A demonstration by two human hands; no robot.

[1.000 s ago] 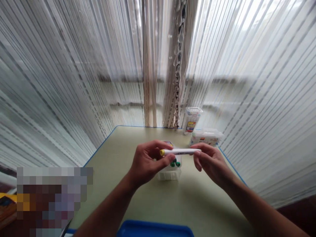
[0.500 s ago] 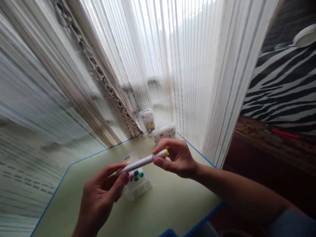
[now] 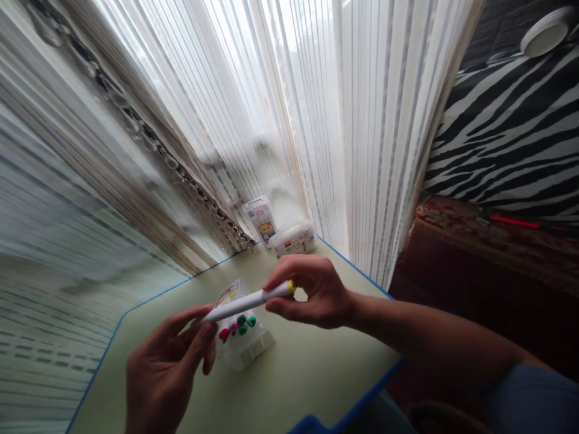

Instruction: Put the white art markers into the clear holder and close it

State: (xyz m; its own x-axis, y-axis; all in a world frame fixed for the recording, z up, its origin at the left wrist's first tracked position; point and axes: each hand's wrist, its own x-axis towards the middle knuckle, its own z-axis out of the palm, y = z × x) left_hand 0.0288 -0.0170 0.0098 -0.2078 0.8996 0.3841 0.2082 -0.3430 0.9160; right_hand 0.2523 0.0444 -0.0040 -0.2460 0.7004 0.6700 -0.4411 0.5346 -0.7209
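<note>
A white marker (image 3: 237, 306) with a yellow end is held level above the table, slightly tilted up to the right. My left hand (image 3: 169, 364) pinches its plain left end between thumb and fingers. At the other end, my right hand (image 3: 312, 292) grips the capped part near the yellow tip with thumb and forefinger. Below the marker lies a clear plastic marker case (image 3: 248, 349) on the tabletop. Several markers with red, pink and green ends (image 3: 243, 330) stand in it, partly hidden by the held marker and my left hand.
Two more clear plastic boxes, one upright (image 3: 260, 220) and one lower (image 3: 294, 238), stand at the table's far corner. The pale green table (image 3: 307, 374) has a blue edge. String curtains (image 3: 316, 120) hang behind it; a zebra-patterned cover (image 3: 506, 138) is at right.
Both hands and the marker appear further left in the view, which has itself shifted. Both hands keep their hold on the marker, and its cap end is still on.
</note>
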